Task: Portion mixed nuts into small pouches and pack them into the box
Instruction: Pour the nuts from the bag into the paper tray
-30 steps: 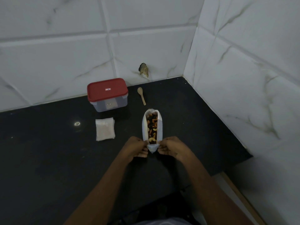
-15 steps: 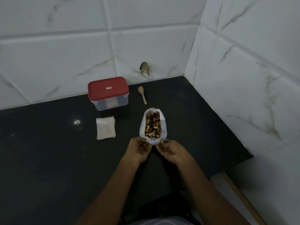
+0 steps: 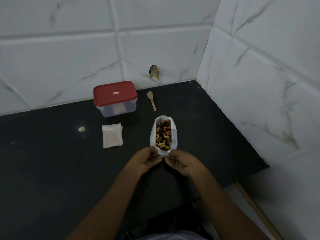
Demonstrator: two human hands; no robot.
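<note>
The black countertop (image 3: 52,170) carries all items. The box (image 3: 115,99), red lid closed, stands at the rear. The white bag (image 3: 174,135) of mixed nuts (image 3: 163,134) sits open at centre, to the right of the box. The left hand (image 3: 147,160) and right hand (image 3: 181,163) each pinch the bag's near rim with curled fingers. 1 stack of small pouches (image 3: 112,135) lies in front of the box, and 1 wooden spoon (image 3: 151,100) lies just right of it

Glossy marbled tile wall (image 3: 155,40), matt black counter (image 3: 43,170), wooden spoon (image 3: 151,100), plastic box (image 3: 115,99).
</note>
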